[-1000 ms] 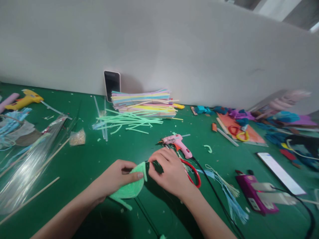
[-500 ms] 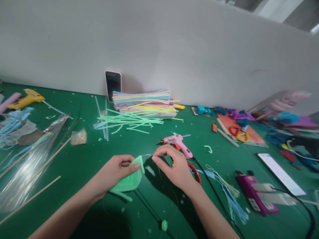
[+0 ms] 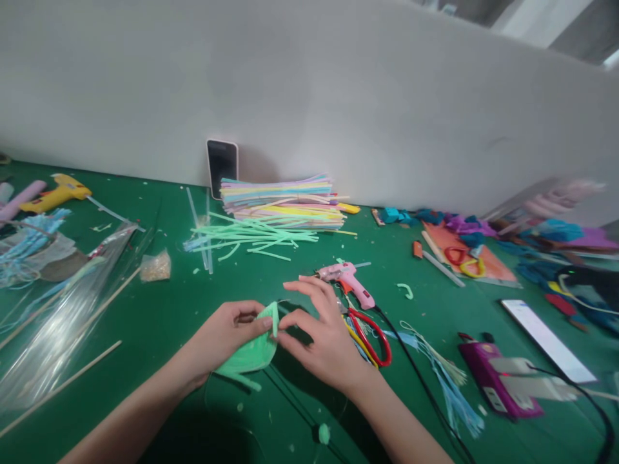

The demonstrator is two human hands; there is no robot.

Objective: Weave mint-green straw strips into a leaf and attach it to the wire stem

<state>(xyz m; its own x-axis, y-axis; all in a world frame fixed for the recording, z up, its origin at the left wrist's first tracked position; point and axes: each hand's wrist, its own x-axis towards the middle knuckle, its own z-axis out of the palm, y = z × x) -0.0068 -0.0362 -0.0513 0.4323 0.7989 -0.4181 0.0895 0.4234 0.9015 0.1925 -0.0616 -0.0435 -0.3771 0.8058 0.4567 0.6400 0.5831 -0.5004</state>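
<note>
My left hand [image 3: 236,332] is closed on a light green piece made of pipe cleaners [image 3: 254,351], its thumb pressed on the top near the right edge. At that edge, my right hand [image 3: 324,335] touches the piece with thumb and index finger pinched together; the other fingers are raised. Whatever lies between those fingertips is too small to make out. A thin wire [image 3: 289,301] curves out above the right fingertips. Just behind my right hand lie a pink glue gun [image 3: 355,287] and scissors with red and yellow handles [image 3: 382,338].
Bundled pastel pipe cleaners [image 3: 280,193] and loose green ones [image 3: 261,233] lie by the wall, near a propped phone [image 3: 222,164]. At left are a yellow glue gun [image 3: 62,193] and clear plastic [image 3: 72,309]. A purple power strip [image 3: 500,383] and another phone [image 3: 549,341] occupy the right.
My right hand has moved left and slightly down, from holding the thin wire out to the right to the green piece's edge. The scissors are now more exposed. My left hand keeps its hold.
</note>
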